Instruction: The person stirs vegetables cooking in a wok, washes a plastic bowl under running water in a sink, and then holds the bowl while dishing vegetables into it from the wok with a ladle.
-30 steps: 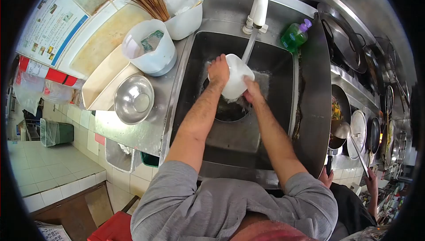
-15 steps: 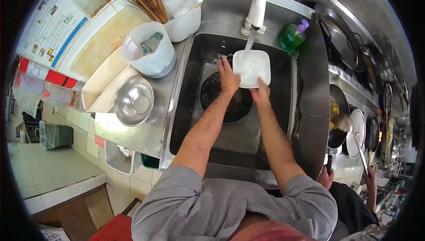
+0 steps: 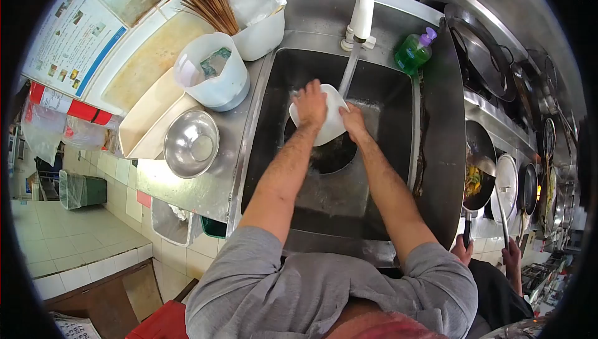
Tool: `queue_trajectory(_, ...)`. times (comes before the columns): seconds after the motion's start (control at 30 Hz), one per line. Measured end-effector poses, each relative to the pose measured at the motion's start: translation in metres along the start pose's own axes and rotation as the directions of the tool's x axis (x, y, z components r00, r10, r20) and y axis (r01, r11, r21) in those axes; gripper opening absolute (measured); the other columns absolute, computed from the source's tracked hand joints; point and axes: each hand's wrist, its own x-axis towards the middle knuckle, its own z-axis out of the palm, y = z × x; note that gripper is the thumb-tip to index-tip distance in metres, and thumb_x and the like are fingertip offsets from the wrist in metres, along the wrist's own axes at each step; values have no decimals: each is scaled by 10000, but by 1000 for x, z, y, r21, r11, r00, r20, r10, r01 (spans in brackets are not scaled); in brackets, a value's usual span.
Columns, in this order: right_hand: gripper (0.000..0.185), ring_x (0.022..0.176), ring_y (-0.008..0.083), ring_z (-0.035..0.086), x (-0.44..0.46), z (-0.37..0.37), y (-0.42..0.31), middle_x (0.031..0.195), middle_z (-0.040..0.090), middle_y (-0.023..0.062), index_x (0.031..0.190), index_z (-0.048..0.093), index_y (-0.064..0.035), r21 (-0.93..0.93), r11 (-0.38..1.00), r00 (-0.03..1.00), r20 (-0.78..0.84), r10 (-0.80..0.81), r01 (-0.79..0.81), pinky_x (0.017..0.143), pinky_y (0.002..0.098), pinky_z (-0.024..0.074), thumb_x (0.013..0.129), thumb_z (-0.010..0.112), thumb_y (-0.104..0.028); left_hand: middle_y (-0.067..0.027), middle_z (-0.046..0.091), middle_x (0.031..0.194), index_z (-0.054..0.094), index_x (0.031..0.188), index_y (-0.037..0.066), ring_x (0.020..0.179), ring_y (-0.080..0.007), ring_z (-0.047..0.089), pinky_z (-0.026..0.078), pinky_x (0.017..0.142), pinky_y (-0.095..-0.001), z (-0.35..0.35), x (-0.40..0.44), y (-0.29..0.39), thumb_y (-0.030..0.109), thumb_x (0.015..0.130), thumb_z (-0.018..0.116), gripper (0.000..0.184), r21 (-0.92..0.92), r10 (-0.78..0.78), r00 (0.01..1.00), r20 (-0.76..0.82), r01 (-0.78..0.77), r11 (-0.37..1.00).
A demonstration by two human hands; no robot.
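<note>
Over the sink (image 3: 252, 171), a white squarish dish (image 3: 332, 124) is tilted up. My right hand (image 3: 354, 122) is closed on its right edge. Flat across the dish's left part lies my left hand (image 3: 310, 105), fingers stretched out and touching it. Water runs from the white faucet (image 3: 361, 18) in a stream that falls just at the dish's upper right edge. Below the dish, a dark round pan-like thing (image 3: 333, 158) sits in the sink, partly hidden by the dish and my hands.
A green soap bottle (image 3: 412, 56) stands at the sink's right corner. To the left are a metal bowl (image 3: 191, 144), a beige bin (image 3: 143, 121) and a white tub (image 3: 218, 87). On the right, another person's hand (image 3: 461, 250) holds a wok (image 3: 478, 183) with food.
The dish has moved left and down and is tilted out of the full stream. My left hand has come from beside it to flat on it; my right hand keeps its hold.
</note>
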Motion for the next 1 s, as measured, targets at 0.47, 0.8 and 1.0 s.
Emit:
queue_trajectory(0.47, 327, 956, 229, 589, -1, -43, 46, 1051, 605, 125, 1159, 532, 22, 719, 681, 941, -308, 138, 135, 819, 353, 488, 834, 496, 16, -163, 359, 1422, 346, 1384, 60, 1303, -318, 359, 276, 1073, -454, 35, -25, 21, 237, 770, 644, 705, -490, -180, 982, -59, 128, 862)
queue_trajectory(0.8, 422, 1028, 279, 564, -12, -33, 57, 1167, 559, 133, 1247, 455, -6, 702, 670, 970, 156, 184, -240, 908, 418, 459, 836, 540, -49, -172, 599, 1124, 586, 1154, 78, 1005, -373, 592, 465, 878, -468, -14, 15, -3, 80, 804, 508, 358, -172, 62, 923, 379, 5, 985)
queue_trajectory(1.0, 374, 1029, 257, 569, -22, -4, 34, 1156, 568, 103, 1253, 460, -28, 777, 592, 972, 114, 204, -215, 888, 422, 464, 939, 521, -223, -155, 274, 1462, 336, 1372, 69, 1319, -379, 278, 195, 1020, -650, 45, -32, 25, 228, 879, 482, 539, 18, 269, 959, -90, -269, 963)
